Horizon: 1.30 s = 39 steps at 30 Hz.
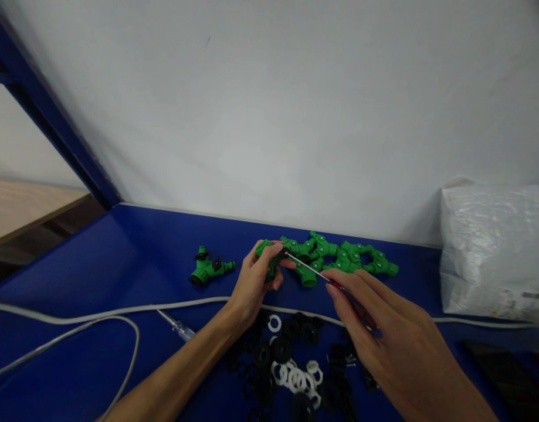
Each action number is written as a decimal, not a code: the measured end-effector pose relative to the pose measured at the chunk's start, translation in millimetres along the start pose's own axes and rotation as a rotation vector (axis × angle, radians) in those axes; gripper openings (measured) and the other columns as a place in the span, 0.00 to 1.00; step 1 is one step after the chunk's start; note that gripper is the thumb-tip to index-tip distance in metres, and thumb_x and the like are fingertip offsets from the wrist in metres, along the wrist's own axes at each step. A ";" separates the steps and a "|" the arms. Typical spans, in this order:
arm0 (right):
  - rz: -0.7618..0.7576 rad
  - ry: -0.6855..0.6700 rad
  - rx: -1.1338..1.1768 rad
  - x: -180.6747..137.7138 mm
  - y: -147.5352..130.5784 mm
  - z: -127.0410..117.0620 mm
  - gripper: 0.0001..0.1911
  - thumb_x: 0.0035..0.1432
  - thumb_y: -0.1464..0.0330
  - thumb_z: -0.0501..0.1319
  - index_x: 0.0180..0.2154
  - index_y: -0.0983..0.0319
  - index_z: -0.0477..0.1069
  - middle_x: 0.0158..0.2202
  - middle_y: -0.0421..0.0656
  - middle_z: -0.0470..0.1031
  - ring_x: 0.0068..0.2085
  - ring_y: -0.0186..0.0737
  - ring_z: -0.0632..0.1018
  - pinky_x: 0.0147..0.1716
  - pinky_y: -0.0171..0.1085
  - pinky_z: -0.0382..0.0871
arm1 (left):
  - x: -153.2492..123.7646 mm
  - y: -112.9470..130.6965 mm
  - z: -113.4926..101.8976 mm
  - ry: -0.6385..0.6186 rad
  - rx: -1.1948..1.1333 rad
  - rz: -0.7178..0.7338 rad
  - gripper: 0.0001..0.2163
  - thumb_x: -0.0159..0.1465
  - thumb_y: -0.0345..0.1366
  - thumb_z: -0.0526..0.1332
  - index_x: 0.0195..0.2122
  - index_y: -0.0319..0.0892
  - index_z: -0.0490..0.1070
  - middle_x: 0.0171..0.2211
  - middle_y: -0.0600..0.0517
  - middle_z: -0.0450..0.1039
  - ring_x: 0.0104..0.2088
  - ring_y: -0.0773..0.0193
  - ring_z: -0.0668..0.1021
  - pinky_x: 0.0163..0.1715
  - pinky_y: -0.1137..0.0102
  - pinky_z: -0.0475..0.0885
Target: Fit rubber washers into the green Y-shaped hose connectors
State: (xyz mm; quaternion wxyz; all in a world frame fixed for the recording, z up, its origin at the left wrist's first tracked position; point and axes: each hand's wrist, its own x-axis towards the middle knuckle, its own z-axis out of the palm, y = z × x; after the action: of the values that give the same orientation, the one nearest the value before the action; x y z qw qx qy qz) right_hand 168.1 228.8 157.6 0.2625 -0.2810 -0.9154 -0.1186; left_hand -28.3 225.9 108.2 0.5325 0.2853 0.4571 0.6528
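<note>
My left hand (247,287) is closed around a green Y-shaped hose connector (271,269), its lower part partly covered by my fingers. A screwdriver (312,269) with a dark red handle is gripped in my right hand (390,325). The screwdriver's tip meets a small black part at the connector's right side, close to my left thumb; a tiny screw there is too small to make out. Behind my hands lies a pile of several similar green connectors (348,258). A separate green connector (206,268) with black fittings sits to the left.
Black rings and caps (281,349) and white plastic nuts (296,380) lie on the blue table (155,252) below my hands. A pale cable (181,303) crosses it, near a clear-handled screwdriver (181,330). A plastic-wrapped package (493,252) stands right, before the white wall.
</note>
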 end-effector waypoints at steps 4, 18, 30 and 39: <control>-0.157 -0.002 -0.156 3.8 0.9 -5.0 0.20 0.64 0.81 0.50 0.48 0.61 0.76 0.47 0.50 0.82 0.44 0.48 0.83 0.39 0.42 0.80 | 0.2 -1.9 -1.1 0.014 0.048 0.030 0.17 0.64 0.49 0.63 0.45 0.42 0.70 0.30 0.52 0.79 0.17 0.75 0.65 0.19 0.76 0.54; -0.228 -0.138 -0.309 35.6 -6.3 -27.1 0.29 0.45 0.84 0.53 0.50 0.67 0.74 0.36 0.52 0.78 0.35 0.52 0.80 0.34 0.49 0.77 | 0.8 -5.2 1.1 0.018 0.076 -0.008 0.15 0.65 0.49 0.62 0.41 0.42 0.67 0.30 0.53 0.77 0.14 0.76 0.66 0.15 0.78 0.52; -0.317 -0.147 -0.323 41.2 -7.5 -33.2 0.28 0.42 0.82 0.54 0.47 0.68 0.74 0.41 0.56 0.81 0.38 0.53 0.81 0.35 0.48 0.79 | 0.0 -2.3 2.1 0.015 -0.004 -0.010 0.16 0.62 0.49 0.63 0.40 0.41 0.67 0.27 0.54 0.75 0.12 0.75 0.67 0.11 0.78 0.48; -0.281 -0.209 -0.256 33.9 -3.8 -29.9 0.27 0.44 0.84 0.55 0.49 0.67 0.72 0.40 0.52 0.79 0.38 0.51 0.80 0.36 0.48 0.79 | 1.9 -4.3 1.7 0.023 -0.030 -0.006 0.16 0.63 0.48 0.63 0.41 0.41 0.67 0.26 0.55 0.76 0.12 0.74 0.69 0.11 0.78 0.49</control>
State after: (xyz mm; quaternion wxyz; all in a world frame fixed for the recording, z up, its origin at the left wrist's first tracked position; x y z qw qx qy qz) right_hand 154.5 230.2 200.8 0.1092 -0.1923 -0.9454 -0.2394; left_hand -25.5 228.3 104.8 0.5335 0.2682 0.4542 0.6612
